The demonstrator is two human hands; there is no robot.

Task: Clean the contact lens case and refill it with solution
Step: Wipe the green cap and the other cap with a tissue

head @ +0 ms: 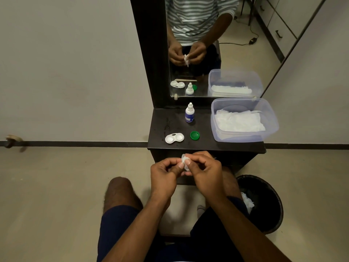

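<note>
The white contact lens case lies open on the dark shelf, both wells uncapped. A green cap lies to its right. The white solution bottle with a blue label stands upright behind them. In front of the shelf edge my left hand and my right hand meet. Together they pinch a small white thing wrapped in tissue; whether it is a white cap I cannot tell, as my fingers hide most of it.
A clear plastic tub with white tissues sits at the shelf's right. A mirror stands behind the shelf. A black bin with used tissue stands on the floor at the right, beside my knees.
</note>
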